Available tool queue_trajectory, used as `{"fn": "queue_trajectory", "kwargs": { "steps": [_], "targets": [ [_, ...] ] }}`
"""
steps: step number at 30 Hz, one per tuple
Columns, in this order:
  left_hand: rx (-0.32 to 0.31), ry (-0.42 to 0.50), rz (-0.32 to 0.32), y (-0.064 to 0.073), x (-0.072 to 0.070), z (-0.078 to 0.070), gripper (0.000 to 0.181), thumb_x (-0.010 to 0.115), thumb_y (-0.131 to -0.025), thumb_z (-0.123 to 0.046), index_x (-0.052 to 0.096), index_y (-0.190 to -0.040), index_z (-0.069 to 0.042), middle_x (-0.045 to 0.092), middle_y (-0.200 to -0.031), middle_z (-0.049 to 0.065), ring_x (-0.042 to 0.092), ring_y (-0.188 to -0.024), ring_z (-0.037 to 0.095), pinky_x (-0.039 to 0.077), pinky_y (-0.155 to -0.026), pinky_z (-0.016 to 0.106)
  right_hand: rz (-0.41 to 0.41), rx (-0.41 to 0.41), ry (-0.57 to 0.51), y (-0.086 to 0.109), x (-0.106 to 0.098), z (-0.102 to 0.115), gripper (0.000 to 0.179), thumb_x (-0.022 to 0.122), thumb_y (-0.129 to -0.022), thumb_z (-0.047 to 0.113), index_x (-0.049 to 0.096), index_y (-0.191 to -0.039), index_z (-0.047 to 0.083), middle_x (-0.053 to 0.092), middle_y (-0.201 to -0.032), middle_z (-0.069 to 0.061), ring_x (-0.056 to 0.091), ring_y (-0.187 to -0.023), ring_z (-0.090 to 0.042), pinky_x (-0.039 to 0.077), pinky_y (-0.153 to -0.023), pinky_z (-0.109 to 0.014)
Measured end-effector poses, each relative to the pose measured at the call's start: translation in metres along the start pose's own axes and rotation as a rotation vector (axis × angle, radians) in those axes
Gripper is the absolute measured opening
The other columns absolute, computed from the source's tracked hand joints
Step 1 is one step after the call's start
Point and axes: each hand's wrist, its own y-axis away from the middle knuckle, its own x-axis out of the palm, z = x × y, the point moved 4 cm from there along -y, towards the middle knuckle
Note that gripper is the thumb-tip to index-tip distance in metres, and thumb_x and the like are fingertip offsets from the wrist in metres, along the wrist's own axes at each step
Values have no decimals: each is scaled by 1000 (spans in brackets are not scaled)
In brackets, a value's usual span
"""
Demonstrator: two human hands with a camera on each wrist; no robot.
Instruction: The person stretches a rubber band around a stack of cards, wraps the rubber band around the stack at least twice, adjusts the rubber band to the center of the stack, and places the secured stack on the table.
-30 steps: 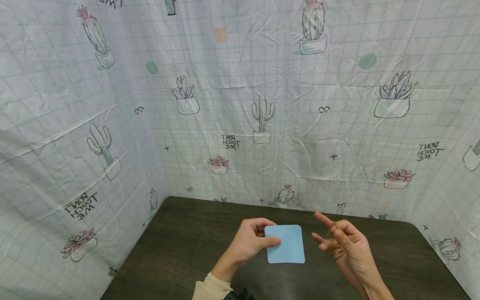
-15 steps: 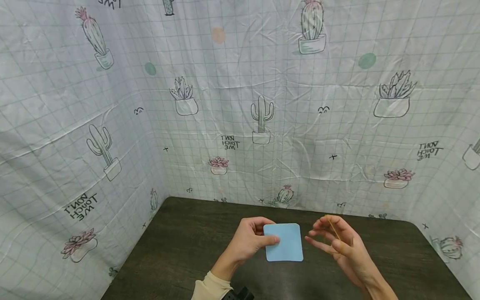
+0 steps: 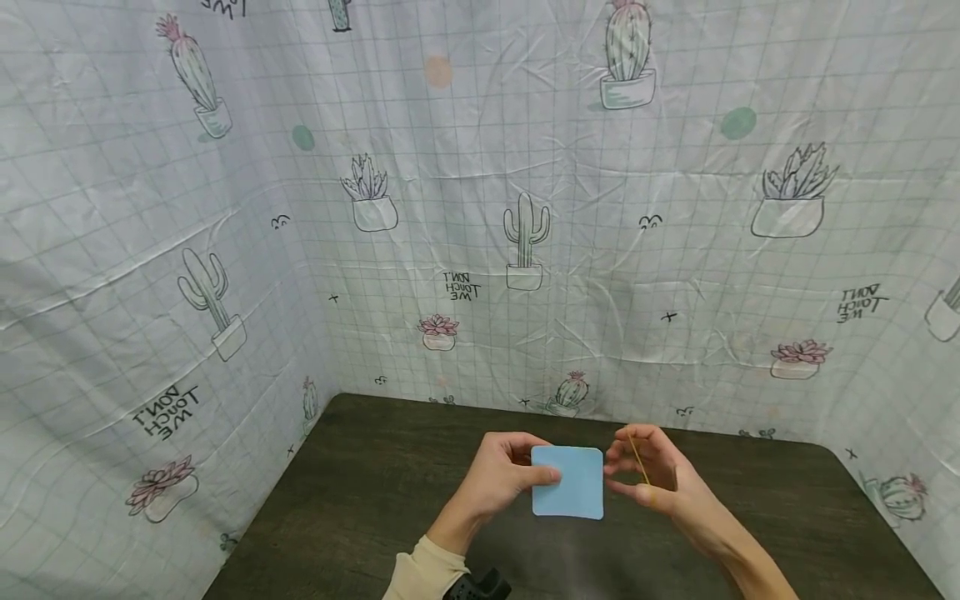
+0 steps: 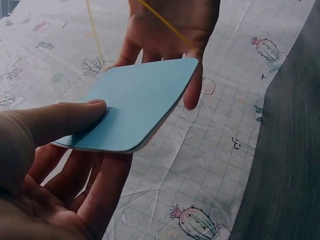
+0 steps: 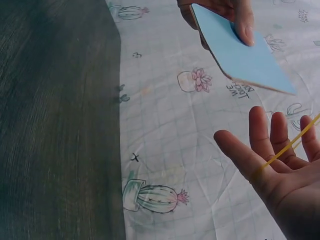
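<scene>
In the head view my left hand [image 3: 491, 483] pinches a light blue square card [image 3: 577, 496] with rounded corners, thumb on its face and fingers behind. The left wrist view shows the card [image 4: 145, 100] with a visible edge thickness; whether it is one sheet or a stack I cannot tell. A thin yellow rubber band [image 3: 637, 454] is stretched across my right hand [image 3: 671, 479], from the thumb up to a fingertip. Those fingers are spread beside the card's right edge. The right wrist view shows a gap between its fingertips and the card [image 5: 240, 50].
The dark wood-look table [image 3: 375, 467] lies under both hands. A white grid-patterned curtain [image 3: 450, 250] with printed cacti stands behind it and at both sides. A black strap device [image 3: 480, 585] sits on my left wrist, by a cream sleeve [image 3: 423, 571].
My right hand has come left, closer to the card. Its fingers have spread from a bunched pose, stretching the rubber band between thumb and fingertip. The left hand and card stay nearly still.
</scene>
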Motion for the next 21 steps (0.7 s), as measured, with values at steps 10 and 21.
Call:
{"fn": "queue_trajectory", "kwargs": {
  "steps": [10,21],
  "targets": [
    [35,-13,43,-7,8,1,21,79,-83,5,76,-103,6,73,-86,17,66,-65,13,54,-56,26,-24,86,169,-13,4,-4,44,58,-98,16,41,-138,13,52,-131,-17,54,-120,-22,48,-93,-39],
    [57,25,-23,-19,10,2,21,79,-82,4,75,-102,9,73,-83,11,65,-66,11,54,-58,24,11,149,49,-24,3,-25,48,59,-98,17,35,-138,9,50,-125,-16,59,-104,-29,56,-81,-43]
  ]
}}
